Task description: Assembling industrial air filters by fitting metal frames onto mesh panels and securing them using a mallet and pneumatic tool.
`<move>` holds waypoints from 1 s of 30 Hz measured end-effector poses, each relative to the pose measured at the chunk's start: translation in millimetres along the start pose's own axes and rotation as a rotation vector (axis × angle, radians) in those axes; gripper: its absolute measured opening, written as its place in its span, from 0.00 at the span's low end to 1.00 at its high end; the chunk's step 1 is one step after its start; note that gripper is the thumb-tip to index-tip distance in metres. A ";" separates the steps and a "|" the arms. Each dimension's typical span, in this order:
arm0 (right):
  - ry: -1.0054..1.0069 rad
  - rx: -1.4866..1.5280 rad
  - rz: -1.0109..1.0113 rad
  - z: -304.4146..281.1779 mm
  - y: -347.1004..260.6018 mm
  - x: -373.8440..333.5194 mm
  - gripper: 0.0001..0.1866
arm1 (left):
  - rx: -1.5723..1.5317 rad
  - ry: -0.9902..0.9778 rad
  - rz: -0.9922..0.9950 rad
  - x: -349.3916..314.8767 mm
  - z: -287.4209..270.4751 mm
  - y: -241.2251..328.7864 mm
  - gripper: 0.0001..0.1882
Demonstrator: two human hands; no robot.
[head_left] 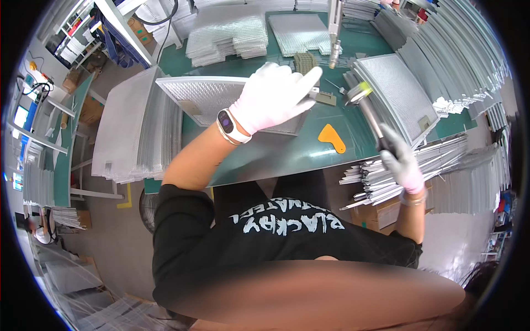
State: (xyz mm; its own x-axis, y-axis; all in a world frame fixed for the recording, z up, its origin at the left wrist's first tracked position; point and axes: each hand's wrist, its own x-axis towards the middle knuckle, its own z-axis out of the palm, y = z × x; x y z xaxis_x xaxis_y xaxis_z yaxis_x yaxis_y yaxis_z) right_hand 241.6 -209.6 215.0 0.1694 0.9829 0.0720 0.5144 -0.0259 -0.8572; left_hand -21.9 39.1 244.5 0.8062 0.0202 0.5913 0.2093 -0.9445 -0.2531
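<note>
My left hand (276,96), in a white glove, grips the upper right part of a thin metal-framed mesh panel (207,96). The panel stands tilted on the green worktable (243,160), and my hand hides its corner. Near my left fingertips lies a small grey-green block (326,98). Also gloved, my right hand (398,157) is closed round the dark handle of a mallet (369,110). Its yellow-tipped head is raised over the table, beside a stack of framed panels (395,91). An orange-yellow scraper-like plate (331,139) lies flat between my hands.
Clear-wrapped panels (127,129) stand at the left table edge. More panel stacks (226,36) lie at the back, beneath a hanging metal tool (334,33). Tall rows of panels (452,55) fill the far right. White frame strips (408,168) are piled over a cardboard box (381,215).
</note>
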 end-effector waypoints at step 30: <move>0.255 -0.400 -0.484 19.1 -83.0 21.7 0.27 | -0.010 0.177 -0.071 -3.2 25.7 -19.9 0.16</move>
State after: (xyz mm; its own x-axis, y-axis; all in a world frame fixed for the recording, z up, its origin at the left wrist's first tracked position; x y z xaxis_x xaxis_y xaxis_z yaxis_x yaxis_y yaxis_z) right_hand 186.6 -182.6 277.9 0.0099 0.8281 0.5604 0.8453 0.2925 -0.4472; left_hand -14.4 66.3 227.9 0.6798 0.0298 0.7328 0.2560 -0.9460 -0.1991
